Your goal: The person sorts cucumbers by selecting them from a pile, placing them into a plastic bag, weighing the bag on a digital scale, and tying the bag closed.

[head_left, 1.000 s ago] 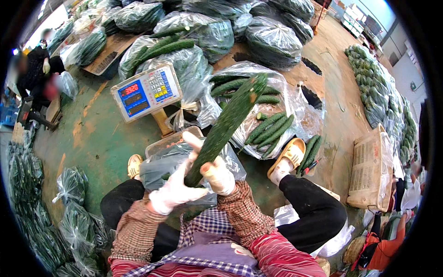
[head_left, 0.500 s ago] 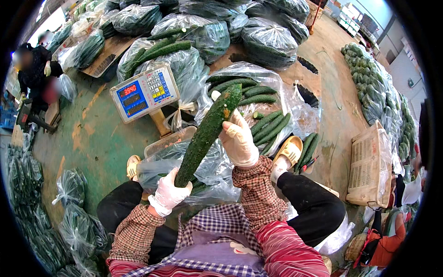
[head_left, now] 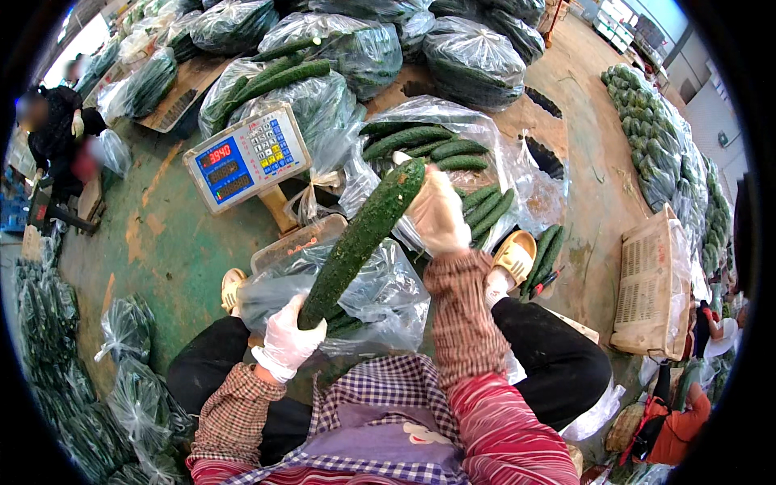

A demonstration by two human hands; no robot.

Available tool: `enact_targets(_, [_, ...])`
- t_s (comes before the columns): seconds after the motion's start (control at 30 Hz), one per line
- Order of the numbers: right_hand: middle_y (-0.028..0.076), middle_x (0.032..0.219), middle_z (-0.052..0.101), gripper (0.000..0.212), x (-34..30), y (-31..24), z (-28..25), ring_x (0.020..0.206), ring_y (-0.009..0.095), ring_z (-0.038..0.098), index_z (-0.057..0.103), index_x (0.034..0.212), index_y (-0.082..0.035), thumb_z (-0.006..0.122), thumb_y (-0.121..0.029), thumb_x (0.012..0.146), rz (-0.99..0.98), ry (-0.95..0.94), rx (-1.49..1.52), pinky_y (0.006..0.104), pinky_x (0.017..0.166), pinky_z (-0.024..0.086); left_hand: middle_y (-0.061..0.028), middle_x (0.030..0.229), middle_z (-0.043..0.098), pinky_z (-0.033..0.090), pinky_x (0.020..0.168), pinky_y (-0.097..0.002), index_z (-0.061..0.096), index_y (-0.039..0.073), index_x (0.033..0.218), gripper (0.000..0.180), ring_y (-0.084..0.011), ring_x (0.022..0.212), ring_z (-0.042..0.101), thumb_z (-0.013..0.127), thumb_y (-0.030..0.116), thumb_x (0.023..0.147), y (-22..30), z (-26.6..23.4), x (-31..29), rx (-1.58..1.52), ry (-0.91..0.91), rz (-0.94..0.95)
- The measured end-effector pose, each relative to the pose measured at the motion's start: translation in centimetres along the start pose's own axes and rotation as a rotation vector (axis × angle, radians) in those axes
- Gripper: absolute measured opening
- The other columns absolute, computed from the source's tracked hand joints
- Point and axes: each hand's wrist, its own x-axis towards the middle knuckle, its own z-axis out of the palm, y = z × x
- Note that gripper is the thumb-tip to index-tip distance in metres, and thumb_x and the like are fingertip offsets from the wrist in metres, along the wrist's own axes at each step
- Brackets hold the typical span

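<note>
A large dark green cucumber [head_left: 360,242] slants up and to the right in front of me, with a yellowish-brown patch near its upper end. My left hand [head_left: 291,335], in a white glove, is closed round its lower end. My gloved right hand [head_left: 439,214] is at the upper end, blurred and partly behind it. A white fingertip seems to show past the cucumber's far side. Below lies a clear plastic bag [head_left: 392,279] with cucumbers partly visible in it. Beyond my right hand, an opened plastic bag holds several cucumbers [head_left: 412,139].
A digital scale display [head_left: 248,158] stands ahead on the left. Filled bags of cucumbers [head_left: 473,61] are piled at the back. On the right is a beige plastic crate [head_left: 647,283]. Cucumbers [head_left: 543,257] and a red-handled tool [head_left: 544,283] lie beside my right slipper. Another person [head_left: 61,129] sits far left.
My right hand has moved slightly up and right and turned, so its thumb no longer shows on the cucumber's front. The cucumber and my left hand have shifted slightly.
</note>
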Motion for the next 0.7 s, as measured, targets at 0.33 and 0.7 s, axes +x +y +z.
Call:
enact_targets(0.33, [0.012, 0.115, 0.056, 0.045, -4.7, -2.3, 7.1, 0.105, 0.027, 0.052, 0.049, 0.123, -0.011, 0.051, -0.031, 0.082, -0.731, 0.238, -2.016, 0.0349, 0.084, 0.040, -0.0185, 0.082, 0.061, 0.048, 0.066, -0.0360, 0.055, 0.002, 0.101, 0.037, -0.0337, 0.077, 0.061, 0.066, 0.009, 0.066, -1.9, -0.2, -0.4, 0.095, 0.096, -0.082])
enact_targets(0.7, [0.016, 0.094, 0.059, 0.034, -8.3, 5.5, 11.8, 0.093, 0.028, 0.056, 0.051, 0.106, -0.004, 0.060, -0.023, 0.079, 0.079, -0.186, 0.024, 0.0416, 0.087, 0.040, -0.0109, 0.083, 0.059, 0.048, 0.063, -0.0311, 0.039, 0.005, 0.128, 0.065, -0.0242, 0.070, 0.058, 0.066, 0.009, 0.068, 2.0, -3.5, 0.4, -0.071, 0.192, 0.223])
